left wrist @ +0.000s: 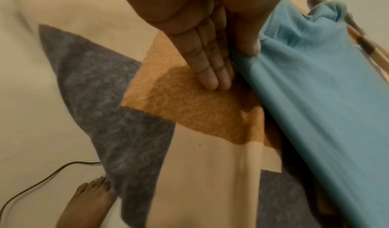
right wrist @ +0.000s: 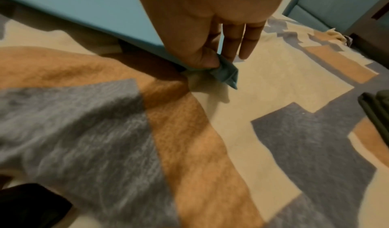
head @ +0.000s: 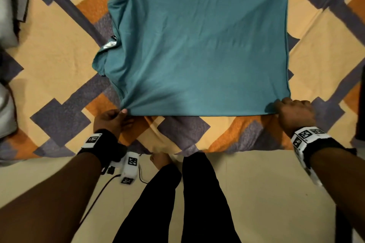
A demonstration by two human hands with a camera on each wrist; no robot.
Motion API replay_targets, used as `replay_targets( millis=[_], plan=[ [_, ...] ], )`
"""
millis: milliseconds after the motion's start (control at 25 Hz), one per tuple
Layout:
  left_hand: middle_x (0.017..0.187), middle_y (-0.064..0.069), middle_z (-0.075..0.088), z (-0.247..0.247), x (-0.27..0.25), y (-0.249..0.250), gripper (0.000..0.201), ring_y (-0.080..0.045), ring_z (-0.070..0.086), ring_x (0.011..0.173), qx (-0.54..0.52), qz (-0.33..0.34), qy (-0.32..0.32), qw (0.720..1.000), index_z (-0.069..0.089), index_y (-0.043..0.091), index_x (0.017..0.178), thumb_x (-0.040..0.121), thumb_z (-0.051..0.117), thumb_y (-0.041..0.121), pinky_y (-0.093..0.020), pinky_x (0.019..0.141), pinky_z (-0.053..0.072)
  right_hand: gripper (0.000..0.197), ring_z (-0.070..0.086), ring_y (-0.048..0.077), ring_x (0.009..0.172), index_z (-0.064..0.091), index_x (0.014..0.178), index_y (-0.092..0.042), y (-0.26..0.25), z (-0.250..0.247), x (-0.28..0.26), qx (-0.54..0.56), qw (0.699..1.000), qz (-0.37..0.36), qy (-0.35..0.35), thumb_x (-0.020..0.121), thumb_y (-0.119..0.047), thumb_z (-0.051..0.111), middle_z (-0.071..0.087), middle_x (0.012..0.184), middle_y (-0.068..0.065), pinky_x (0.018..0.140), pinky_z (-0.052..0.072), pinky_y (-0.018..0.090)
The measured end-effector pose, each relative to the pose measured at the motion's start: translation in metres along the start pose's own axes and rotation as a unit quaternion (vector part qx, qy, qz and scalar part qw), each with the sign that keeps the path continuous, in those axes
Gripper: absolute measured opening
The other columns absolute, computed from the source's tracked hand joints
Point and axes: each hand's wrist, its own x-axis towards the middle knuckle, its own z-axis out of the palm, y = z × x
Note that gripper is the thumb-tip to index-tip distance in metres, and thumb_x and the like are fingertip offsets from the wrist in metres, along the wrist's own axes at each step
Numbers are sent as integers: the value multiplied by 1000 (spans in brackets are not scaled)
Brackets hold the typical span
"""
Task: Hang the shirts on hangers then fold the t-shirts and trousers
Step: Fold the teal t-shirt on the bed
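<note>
A teal t-shirt (head: 197, 45) lies spread on the patterned bedsheet (head: 59, 61), its near edge stretched between my two hands. My left hand (head: 113, 119) pinches the near left corner between thumb and fingers; in the left wrist view the thumb (left wrist: 248, 45) presses the teal cloth (left wrist: 315, 98) while the other fingers (left wrist: 210, 75) lie straight. My right hand (head: 292, 112) pinches the near right corner; in the right wrist view the thumb and forefinger clamp a bunched tip of the cloth (right wrist: 226, 75). The shirt's left side is bunched, with a label (head: 110, 44) showing.
Grey cloth (head: 9, 6) is piled at the bed's left edge. A dark item (right wrist: 376, 108) lies on the sheet to the right. My legs in black trousers (head: 187, 193) stand at the bed's near edge, with a cable (head: 98, 193) on the cream floor.
</note>
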Motion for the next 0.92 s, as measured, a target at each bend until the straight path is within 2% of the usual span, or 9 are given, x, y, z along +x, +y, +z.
replay_targets(
  millis=[160,240,360,480,600,680,800,840,920],
  plan=[
    [71,-9,67,-1,-3,-4,8,-7,65,50,62,-5,-4,998,65,4,92,88,65,11,-17,52,55,33,56,25,112,56,125,-30,8,7,-8,-19,997,-63,-44,94,-31,46,58,122,0,94,39,38],
    [67,-6,68,-2,-3,-2,16,-10,64,51,75,-17,9,997,65,7,99,85,69,12,-19,52,56,32,51,23,119,55,123,-38,2,1,0,33,992,-99,-75,93,-39,46,54,130,-4,97,37,37],
    [76,-8,68,-6,-1,20,17,-20,62,61,88,-37,31,995,65,15,99,84,72,19,-29,58,56,31,51,26,119,56,116,-40,-5,-19,19,72,982,-108,-134,85,-46,52,55,126,-4,98,40,41],
    [73,-7,66,-7,13,49,16,-23,59,59,85,-40,53,994,66,13,101,89,65,25,-30,58,50,38,56,27,114,57,111,-34,-7,-57,39,90,980,-75,-161,82,-58,51,58,124,-2,91,44,41],
    [79,-11,67,-6,35,75,22,-17,60,53,74,-29,99,992,62,10,106,91,63,25,-23,49,49,29,61,30,105,59,92,-26,-36,-114,72,158,969,-148,-119,88,-54,52,62,113,7,81,48,35],
    [92,-14,66,-1,52,90,34,-21,62,62,39,-14,144,989,58,10,112,86,68,30,-26,55,52,20,61,32,100,59,85,-24,-75,-152,100,197,948,-237,-77,90,-44,56,62,104,9,79,48,37],
    [93,-10,65,-1,74,102,47,-26,63,75,5,-3,185,983,55,18,115,77,77,34,-35,65,56,16,60,34,98,64,94,-17,-150,-206,148,200,914,-352,2,89,-32,59,61,101,11,80,47,39],
    [90,-9,66,-4,82,102,45,-27,64,75,-5,-1,183,983,56,20,111,75,79,35,-37,66,57,17,59,34,98,66,98,-16,-178,-226,161,202,901,-382,26,90,-29,59,61,103,12,81,47,39],
    [78,-3,67,-7,89,98,28,-24,65,70,-25,8,173,985,62,22,94,74,80,30,-41,67,58,25,58,37,99,65,105,-15,-229,-264,181,229,869,-431,82,88,-31,55,58,107,14,85,48,44]
  ],
)
